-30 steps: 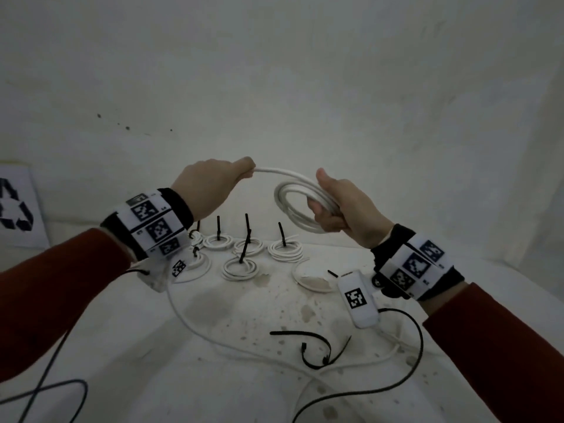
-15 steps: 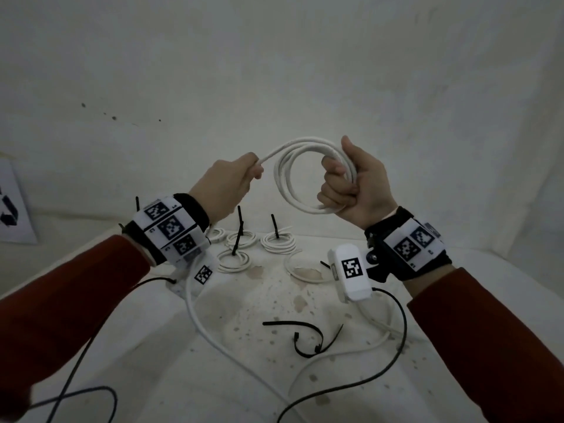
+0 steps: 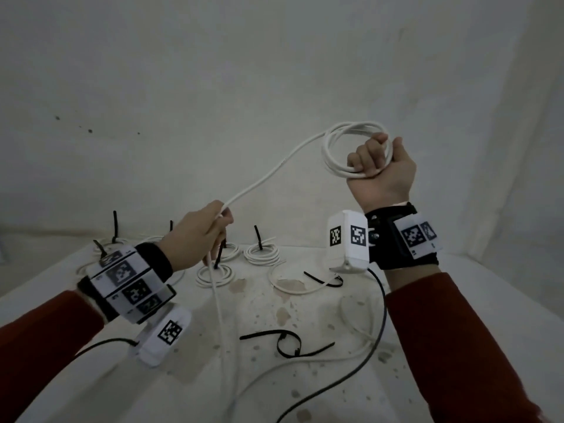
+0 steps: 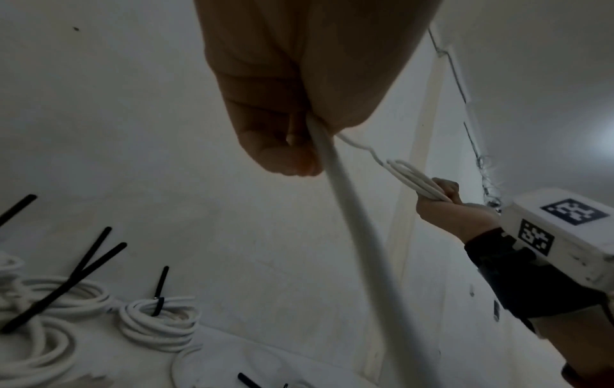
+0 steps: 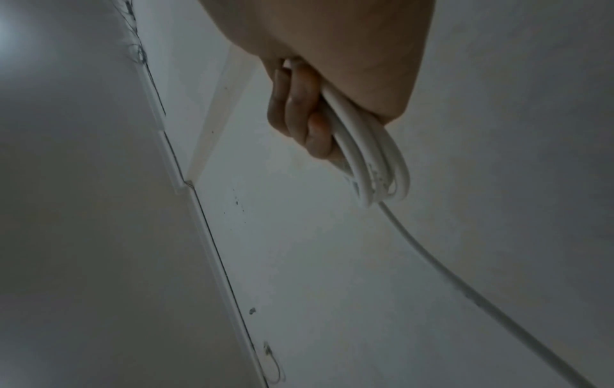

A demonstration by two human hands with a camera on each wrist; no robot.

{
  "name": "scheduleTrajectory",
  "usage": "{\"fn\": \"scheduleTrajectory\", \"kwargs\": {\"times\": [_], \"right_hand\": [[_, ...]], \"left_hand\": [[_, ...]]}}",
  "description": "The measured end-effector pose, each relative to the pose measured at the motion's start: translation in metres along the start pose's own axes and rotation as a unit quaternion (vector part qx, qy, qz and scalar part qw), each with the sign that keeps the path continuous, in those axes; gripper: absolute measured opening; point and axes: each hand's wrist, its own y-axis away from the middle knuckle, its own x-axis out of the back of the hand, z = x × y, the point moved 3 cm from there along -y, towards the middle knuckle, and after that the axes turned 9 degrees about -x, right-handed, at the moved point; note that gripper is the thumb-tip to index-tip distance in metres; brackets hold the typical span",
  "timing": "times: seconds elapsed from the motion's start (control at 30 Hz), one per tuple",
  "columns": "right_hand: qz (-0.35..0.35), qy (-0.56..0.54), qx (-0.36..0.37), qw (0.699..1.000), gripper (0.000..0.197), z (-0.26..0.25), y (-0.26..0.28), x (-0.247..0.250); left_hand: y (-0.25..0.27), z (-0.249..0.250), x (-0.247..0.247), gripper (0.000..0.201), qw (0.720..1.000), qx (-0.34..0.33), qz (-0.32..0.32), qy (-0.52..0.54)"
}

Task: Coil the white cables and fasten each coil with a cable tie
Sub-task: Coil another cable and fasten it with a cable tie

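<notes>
A white, stained tabletop (image 3: 305,361) is standing against plain white walls. Above it the right hand (image 3: 381,169) is holding up a coil (image 3: 338,154) of the white cable (image 3: 274,169), with the fingers (image 5: 299,110) curled around several loops and pressing them into the palm. From this coil the cable is running down and to the left to the left hand (image 3: 195,236), which is pinching it between thumb and curled fingers (image 4: 275,155). Below the left hand the cable is hanging down to the tabletop and running toward its near edge. Along the far edge of the tabletop several finished coils (image 3: 262,254) are lying, each one tied with a black cable tie standing up from it. One loose loop of white cable (image 3: 293,288) is lying just to the right of them. Near the middle of the tabletop, loose black cable ties (image 3: 283,343) are lying, one of them bent into a loop. Both wrists are wearing black bands with printed markers and white camera boxes (image 3: 348,242), and thin black wires (image 3: 366,361) are hanging from them over the tabletop.
</notes>
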Motion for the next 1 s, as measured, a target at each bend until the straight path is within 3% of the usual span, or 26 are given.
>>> {"fn": "scheduleTrajectory", "kwargs": {"times": [0.13, 0.3, 0.4, 0.5, 0.63, 0.7, 0.77, 0.83, 0.87, 0.9, 0.93, 1.0], "right_hand": [[0.008, 0.026, 0.044, 0.999, 0.048, -0.009, -0.003, 0.004], [0.004, 0.044, 0.072, 0.996, 0.04, -0.013, -0.007, 0.009], [0.05, 0.091, 0.108, 0.989, 0.035, -0.012, -0.009, 0.014], [0.122, 0.203, 0.158, 0.959, 0.027, -0.014, -0.009, 0.022], [0.164, 0.435, 0.188, 0.865, 0.028, -0.006, -0.009, 0.03], [0.155, 0.556, 0.171, 0.799, 0.024, 0.006, -0.01, 0.039], [0.123, 0.709, 0.105, 0.686, 0.016, 0.022, -0.008, 0.049], [0.05, 0.829, -0.004, 0.556, 0.016, 0.04, 0.0, 0.056], [0.008, 0.861, -0.052, 0.505, 0.018, 0.049, 0.006, 0.056], [-0.026, 0.875, -0.092, 0.475, 0.02, 0.057, 0.014, 0.055], [-0.051, 0.875, -0.122, 0.466, 0.024, 0.064, 0.021, 0.053], [-0.088, 0.851, -0.162, 0.492, 0.035, 0.075, 0.037, 0.045]], "left_hand": [[0.001, -0.01, 0.002, 0.013, 0.999, 0.008, 0.013, -0.044], [0.005, -0.015, -0.003, 0.009, 0.995, 0.028, -0.031, -0.092], [0.008, -0.011, -0.011, 0.008, 0.989, 0.022, -0.061, -0.135], [0.012, -0.005, -0.01, 0.013, 0.977, -0.038, -0.05, -0.202], [0.012, 0.004, 0.0, 0.018, 0.967, -0.08, -0.048, -0.237], [0.011, 0.013, 0.007, 0.023, 0.955, -0.12, -0.051, -0.267], [0.013, 0.025, 0.018, 0.031, 0.933, -0.187, -0.024, -0.305], [0.013, 0.037, 0.031, 0.028, 0.906, -0.245, 0.005, -0.345], [0.011, 0.041, 0.039, 0.026, 0.898, -0.255, 0.017, -0.358], [0.007, 0.043, 0.047, 0.026, 0.893, -0.259, 0.028, -0.367], [0.003, 0.044, 0.055, 0.027, 0.89, -0.263, 0.035, -0.37], [-0.007, 0.04, 0.07, 0.028, 0.889, -0.264, 0.048, -0.372]]}}
